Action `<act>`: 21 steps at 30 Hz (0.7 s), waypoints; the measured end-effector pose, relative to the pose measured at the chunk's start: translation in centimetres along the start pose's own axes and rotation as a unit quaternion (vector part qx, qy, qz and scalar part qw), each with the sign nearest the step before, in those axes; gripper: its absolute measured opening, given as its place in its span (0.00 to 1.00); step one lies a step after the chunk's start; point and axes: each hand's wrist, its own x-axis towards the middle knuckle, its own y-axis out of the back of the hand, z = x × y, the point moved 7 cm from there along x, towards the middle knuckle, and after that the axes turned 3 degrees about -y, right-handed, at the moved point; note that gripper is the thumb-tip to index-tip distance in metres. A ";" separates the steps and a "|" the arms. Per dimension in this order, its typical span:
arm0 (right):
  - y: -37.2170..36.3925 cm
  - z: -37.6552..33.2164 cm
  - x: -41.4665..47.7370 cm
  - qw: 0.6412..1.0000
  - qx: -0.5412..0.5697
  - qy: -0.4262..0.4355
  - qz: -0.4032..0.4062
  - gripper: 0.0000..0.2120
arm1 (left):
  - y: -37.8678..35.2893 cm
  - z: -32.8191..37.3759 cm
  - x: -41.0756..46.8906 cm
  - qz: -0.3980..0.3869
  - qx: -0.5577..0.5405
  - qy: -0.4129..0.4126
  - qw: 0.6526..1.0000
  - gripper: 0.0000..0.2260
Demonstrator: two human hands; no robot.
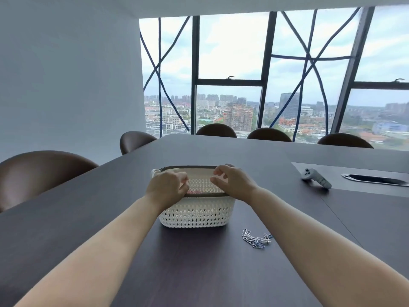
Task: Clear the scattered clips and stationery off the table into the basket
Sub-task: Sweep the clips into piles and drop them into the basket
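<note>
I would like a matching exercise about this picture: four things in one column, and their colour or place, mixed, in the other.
1 basket
2 paper clips
3 controller
4 chairs

a grey, beside the slot
b brown, around the table
c white lattice, dark rim
d loose on the table, nearer the person than the basket

Pairs: 1-c; 2-d; 3-a; 4-b

Paper clips (256, 238) lie unobstructed — basket (194, 216) stands near, apart.

White lattice-patterned basket (194, 216), brown rim; dark table (199, 273); silver-blue clips (256, 238).
</note>
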 end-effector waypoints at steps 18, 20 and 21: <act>1.0 20.1 -20.5 0.925 -0.145 -0.320 -0.141 0.41 | -16.6 18.6 -3.8 -0.371 -0.076 -0.108 0.919 0.32; 0.2 19.9 -19.8 0.922 -0.161 -0.310 -0.166 0.42 | -17.1 19.1 -3.0 -0.373 -0.079 -0.119 0.917 0.31; -0.1 19.7 -19.2 0.923 -0.164 -0.302 -0.171 0.43 | -17.4 19.2 -2.6 -0.372 -0.083 -0.122 0.916 0.30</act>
